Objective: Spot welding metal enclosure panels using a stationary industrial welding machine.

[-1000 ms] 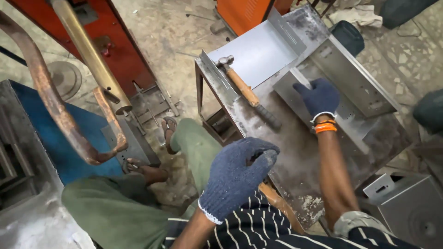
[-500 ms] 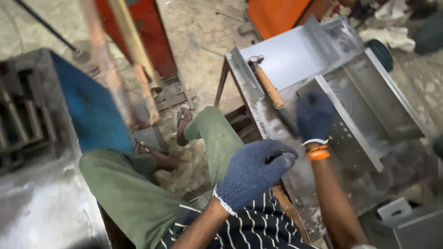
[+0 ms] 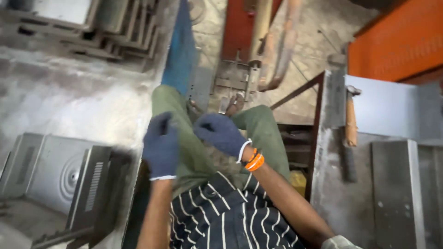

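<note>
Beside the bench, gloved left hand [image 3: 161, 146] and right hand [image 3: 220, 133] hover empty, loosely curled, near stiff, sharp-edged sheet-metal casings [image 3: 87, 184]; likely best gripped by folded rims.

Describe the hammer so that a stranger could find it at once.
Look at the grey metal workbench on the right. The hammer lies along its left part, steel head toward the orange cabinet. Its wooden shaft with a black grip is unlike the flat metal sheets beside it.
</note>
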